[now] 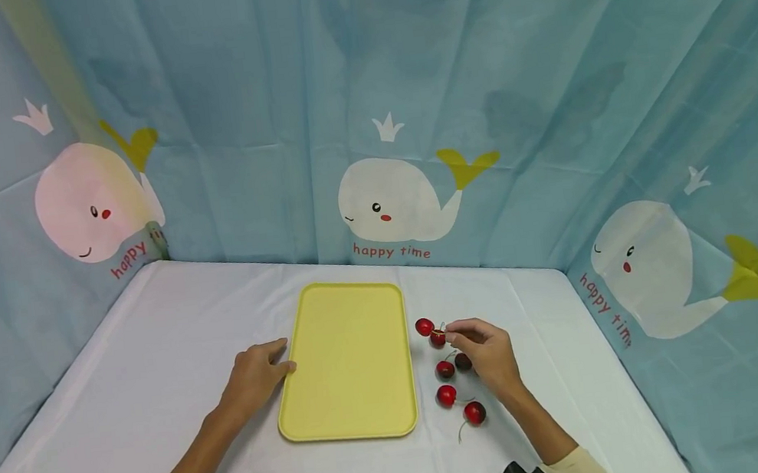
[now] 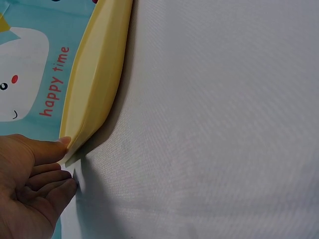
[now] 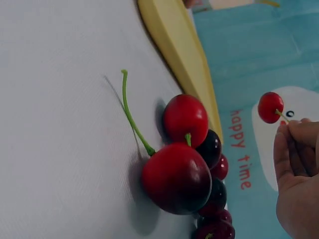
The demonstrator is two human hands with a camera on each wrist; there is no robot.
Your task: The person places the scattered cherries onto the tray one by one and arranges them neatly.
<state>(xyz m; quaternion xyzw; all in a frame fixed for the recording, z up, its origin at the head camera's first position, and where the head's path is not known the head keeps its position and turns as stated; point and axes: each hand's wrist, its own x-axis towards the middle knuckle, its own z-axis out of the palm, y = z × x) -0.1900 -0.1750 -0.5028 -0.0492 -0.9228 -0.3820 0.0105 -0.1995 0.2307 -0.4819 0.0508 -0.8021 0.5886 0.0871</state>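
Observation:
My right hand (image 1: 484, 352) pinches the stem of a red cherry (image 1: 424, 326) between thumb and fingertips. In the right wrist view this cherry (image 3: 270, 107) hangs out beyond the fingertips, apart from the others. Several more cherries, red to dark red, lie below and beside this hand; the nearest, a large one (image 3: 174, 179), has a long green stem. My left hand (image 1: 253, 377) is at the left side of a yellow rectangular tray (image 1: 351, 363), with a digit on its rim. In the left wrist view the other fingers of the left hand (image 2: 30, 184) are loosely bent beside the tray's edge.
A white cloth (image 1: 233, 298) covers the table. Blue curtains (image 1: 236, 128) printed with white whales stand around its back and sides. The cherries lie along the tray's right side, one red cherry (image 1: 475, 413) being closest to the front.

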